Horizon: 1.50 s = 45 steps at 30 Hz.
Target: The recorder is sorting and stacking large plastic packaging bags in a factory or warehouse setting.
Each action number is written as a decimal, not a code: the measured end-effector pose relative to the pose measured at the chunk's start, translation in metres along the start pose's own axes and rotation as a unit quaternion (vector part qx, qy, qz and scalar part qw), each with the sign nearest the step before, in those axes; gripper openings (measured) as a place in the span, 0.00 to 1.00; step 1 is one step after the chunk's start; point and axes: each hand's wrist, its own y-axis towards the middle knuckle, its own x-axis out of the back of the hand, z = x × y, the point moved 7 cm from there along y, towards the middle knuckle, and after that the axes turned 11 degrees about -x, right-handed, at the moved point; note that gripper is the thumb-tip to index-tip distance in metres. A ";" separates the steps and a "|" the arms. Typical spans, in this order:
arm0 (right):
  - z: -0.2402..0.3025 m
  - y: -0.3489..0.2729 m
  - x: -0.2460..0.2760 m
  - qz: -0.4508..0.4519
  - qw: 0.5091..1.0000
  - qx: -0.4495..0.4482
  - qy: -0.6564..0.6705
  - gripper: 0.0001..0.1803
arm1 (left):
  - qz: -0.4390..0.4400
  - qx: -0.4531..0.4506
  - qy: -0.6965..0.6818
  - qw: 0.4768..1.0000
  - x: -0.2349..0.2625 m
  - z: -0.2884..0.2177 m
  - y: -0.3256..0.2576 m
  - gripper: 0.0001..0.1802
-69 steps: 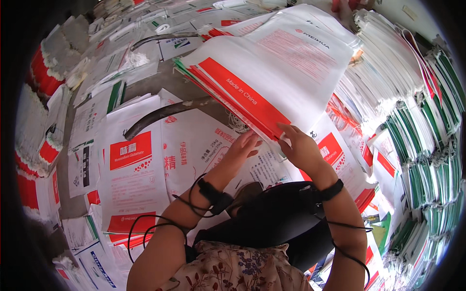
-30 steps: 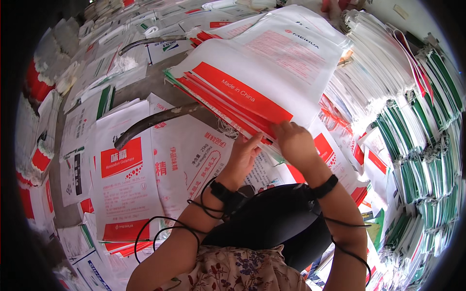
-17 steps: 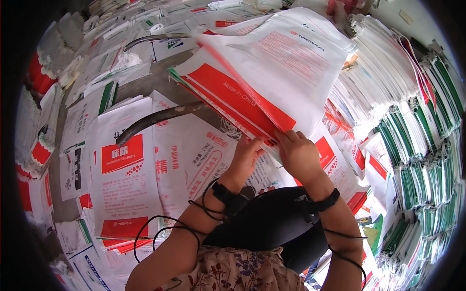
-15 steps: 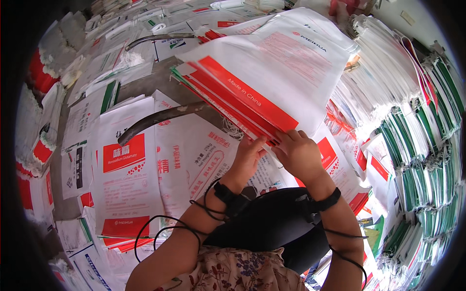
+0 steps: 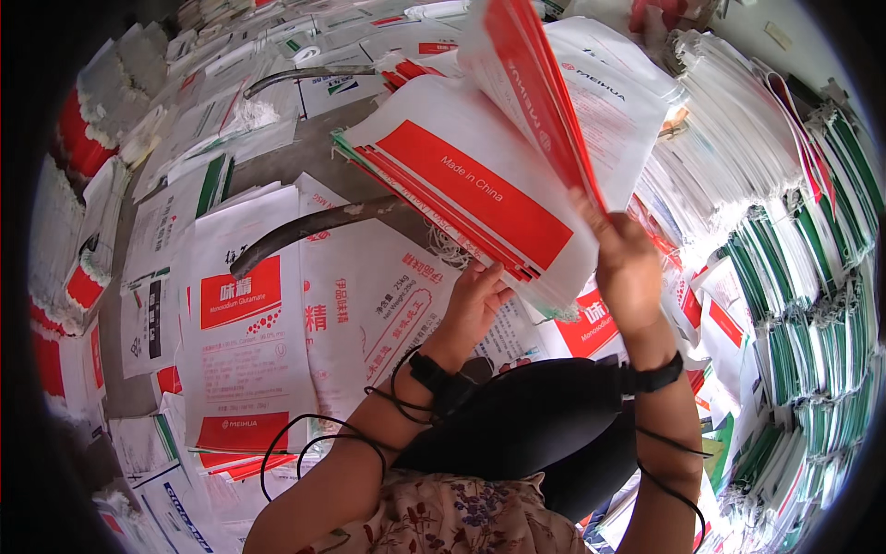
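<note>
Seen from above, a person sorts a stack of white woven sacks with red bands. At the far left, bundled red and white sacks (image 5: 78,277) stand in piles, and flat printed sacks (image 5: 245,342) cover the floor nearer the middle, a curved dark metal bar (image 5: 314,226) lying across them. The left hand (image 5: 475,305) rests with its fingers spread flat against the underside of the stack of sacks (image 5: 461,185), apparently propping it so the layers stay level; its grip is open and closes on nothing. To the right, the right hand (image 5: 628,272) is raised, its grip pinched closed on the near corner of a lifted sack (image 5: 544,92), which fans upward and away from the stack, likely to separate it from the one beneath. The lifted sack hides part of what lies behind it. At the far right, tied bundles of green-edged sacks (image 5: 794,305) crowd close to the raised arm.
</note>
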 end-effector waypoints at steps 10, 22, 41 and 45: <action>0.013 -0.042 -0.057 0.110 0.993 0.018 0.025 0.19 | -0.020 -0.002 0.067 0.998 0.006 0.005 0.002 0.23; 0.005 -0.043 -0.062 0.105 0.994 0.004 0.024 0.17 | -0.063 0.010 0.057 0.996 -0.013 -0.005 0.001 0.26; 0.012 -0.041 -0.070 0.114 0.991 0.043 -0.045 0.17 | -0.078 0.008 0.125 0.989 -0.009 -0.001 0.011 0.23; -0.012 -0.003 -0.050 0.080 0.995 0.049 -0.021 0.17 | -0.078 -0.001 0.088 0.993 -0.006 0.004 0.008 0.28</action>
